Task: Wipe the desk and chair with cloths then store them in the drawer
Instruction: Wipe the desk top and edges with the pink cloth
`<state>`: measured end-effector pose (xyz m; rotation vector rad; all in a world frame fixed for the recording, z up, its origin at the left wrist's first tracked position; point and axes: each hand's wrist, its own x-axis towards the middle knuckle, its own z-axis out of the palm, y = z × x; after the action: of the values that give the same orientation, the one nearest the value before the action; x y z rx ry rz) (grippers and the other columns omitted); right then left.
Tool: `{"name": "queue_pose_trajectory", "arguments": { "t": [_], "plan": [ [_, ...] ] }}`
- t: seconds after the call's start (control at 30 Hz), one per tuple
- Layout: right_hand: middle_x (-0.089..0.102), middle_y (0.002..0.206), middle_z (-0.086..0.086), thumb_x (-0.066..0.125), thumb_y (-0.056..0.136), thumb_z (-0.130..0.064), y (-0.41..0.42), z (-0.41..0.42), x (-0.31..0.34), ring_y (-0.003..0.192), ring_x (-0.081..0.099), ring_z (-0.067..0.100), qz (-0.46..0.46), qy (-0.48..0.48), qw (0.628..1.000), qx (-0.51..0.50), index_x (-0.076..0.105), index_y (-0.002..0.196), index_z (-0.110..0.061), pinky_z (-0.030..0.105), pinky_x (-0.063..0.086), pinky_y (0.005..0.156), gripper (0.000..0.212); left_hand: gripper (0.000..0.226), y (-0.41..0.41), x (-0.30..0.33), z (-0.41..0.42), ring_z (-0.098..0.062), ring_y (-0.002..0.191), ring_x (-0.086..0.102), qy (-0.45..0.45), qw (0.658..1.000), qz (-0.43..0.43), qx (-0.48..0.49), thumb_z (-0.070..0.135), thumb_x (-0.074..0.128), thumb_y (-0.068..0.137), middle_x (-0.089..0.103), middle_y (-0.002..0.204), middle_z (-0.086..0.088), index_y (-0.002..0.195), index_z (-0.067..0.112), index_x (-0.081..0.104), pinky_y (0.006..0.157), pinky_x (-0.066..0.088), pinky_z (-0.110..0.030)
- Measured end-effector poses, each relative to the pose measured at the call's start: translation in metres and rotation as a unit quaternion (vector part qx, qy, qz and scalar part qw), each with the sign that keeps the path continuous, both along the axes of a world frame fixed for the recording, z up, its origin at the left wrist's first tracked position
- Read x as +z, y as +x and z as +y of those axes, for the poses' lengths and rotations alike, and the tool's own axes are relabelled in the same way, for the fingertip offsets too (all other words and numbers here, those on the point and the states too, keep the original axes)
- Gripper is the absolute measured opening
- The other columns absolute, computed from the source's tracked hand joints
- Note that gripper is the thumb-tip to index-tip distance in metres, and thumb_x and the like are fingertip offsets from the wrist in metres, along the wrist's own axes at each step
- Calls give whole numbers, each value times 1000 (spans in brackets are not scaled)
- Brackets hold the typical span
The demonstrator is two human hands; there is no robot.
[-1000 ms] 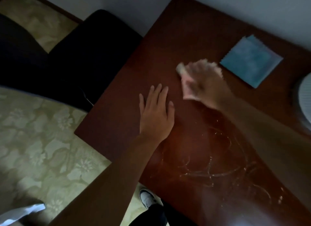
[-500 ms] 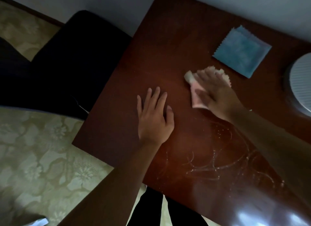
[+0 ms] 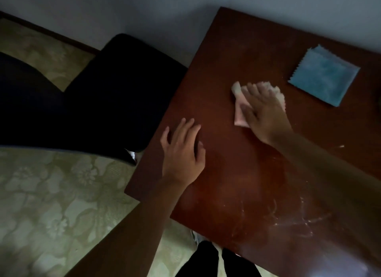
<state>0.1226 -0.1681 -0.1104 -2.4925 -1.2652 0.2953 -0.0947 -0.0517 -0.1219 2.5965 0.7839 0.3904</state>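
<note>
Head view: the right hand (image 3: 261,113) lies flat on a pink cloth (image 3: 239,116), fingers spread and fairly straight, pressing it against the dark wooden desk (image 3: 233,56). The spread reads as a way to hold down as much of the cloth as possible, so that it drags across the surface instead of bunching. A folded corner of the cloth pokes out past the fingertips on the far side and a strip shows on the thumb side; the rest is hidden under the palm.

The left hand (image 3: 182,153) rests palm down on the bare desk near its left edge, fingers loosely extended and holding nothing. It seems to serve as a brace, taking the person's weight while they lean in to reach the far part of the desk.

A blue cloth (image 3: 324,77), folded into a neat square with zigzag edges, lies flat near the far right of the desk, apart from the pink one and touched by neither hand. Judging by the task, it is kept in reserve, perhaps for the chair.

Pale smears (image 3: 288,217) curl over the near right part of the desk, below the right forearm, so by my reckoning the desk wiping is only partly done.

The black chair (image 3: 115,95) stands to the left, its seat touching or nearly touching the desk's left edge, on a floor (image 3: 51,194) with a pale floral pattern. No drawer is visible from here, so storing the cloths seems a later step.
</note>
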Motion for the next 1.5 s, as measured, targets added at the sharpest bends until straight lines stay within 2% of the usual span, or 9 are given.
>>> {"name": "queue_pose_trajectory", "arguments": {
  "t": [0.13,0.33,0.53,0.77,0.97,1.03,1.2,1.33,1.5],
  "plan": [
    [27,158,9,34,104,-32,10,61,-4,149,14,29,-31,-1,1000,-4,28,152,-16,42,8,122,51,47,13,2,7,-19,143,33,-75,993,-50,79,34,43,93,46,148,-6,136,16,50,119,23,-46],
    [39,152,6,42,99,-31,-55,34,-1,146,21,20,4,22,987,161,42,146,-17,38,12,121,50,54,15,6,7,-23,141,36,-83,992,-44,81,39,40,93,48,146,-10,138,10,50,118,25,-48],
    [36,154,13,42,102,-26,4,93,0,146,23,32,-10,19,1000,-23,36,148,-10,47,16,120,49,54,15,6,9,-21,143,34,-104,990,-50,86,41,41,94,48,146,-8,136,10,50,121,21,-44],
    [36,154,3,47,99,-32,-66,68,-5,148,19,20,-14,11,976,215,41,146,-18,43,16,121,50,57,15,10,8,-27,138,37,-153,978,-87,108,49,40,95,39,148,-13,141,16,40,108,40,-51],
    [25,159,5,33,104,-34,-36,113,-4,150,9,23,-20,-4,997,79,28,151,-19,39,4,122,50,58,11,12,11,-24,140,34,-218,965,-94,108,48,45,92,35,150,-6,140,16,43,110,38,-40],
    [25,159,4,29,102,-37,-64,106,-5,150,8,22,-21,-4,995,102,29,151,-19,38,3,121,52,46,4,11,16,-18,131,42,-227,959,-123,114,35,54,89,43,142,-4,130,14,52,105,40,-31],
    [28,157,1,33,100,-33,-140,51,-8,149,17,23,-35,4,982,186,33,150,-19,43,14,121,51,24,-67,8,44,-19,104,57,-157,958,-123,208,6,54,84,59,114,-8,106,8,63,87,50,-36],
    [23,159,6,25,98,-41,-116,69,-2,149,12,26,-48,-36,976,209,25,151,-20,45,10,121,57,18,-134,-2,64,-2,91,60,-284,932,-20,226,28,53,98,66,105,11,109,26,67,76,46,-20],
    [39,151,13,27,98,-39,-154,105,3,143,26,35,-43,-11,985,170,33,149,-15,51,17,118,56,39,-159,-5,53,-3,53,51,-408,876,-45,254,42,48,101,54,56,5,65,37,64,57,38,-25]
  ]
}}
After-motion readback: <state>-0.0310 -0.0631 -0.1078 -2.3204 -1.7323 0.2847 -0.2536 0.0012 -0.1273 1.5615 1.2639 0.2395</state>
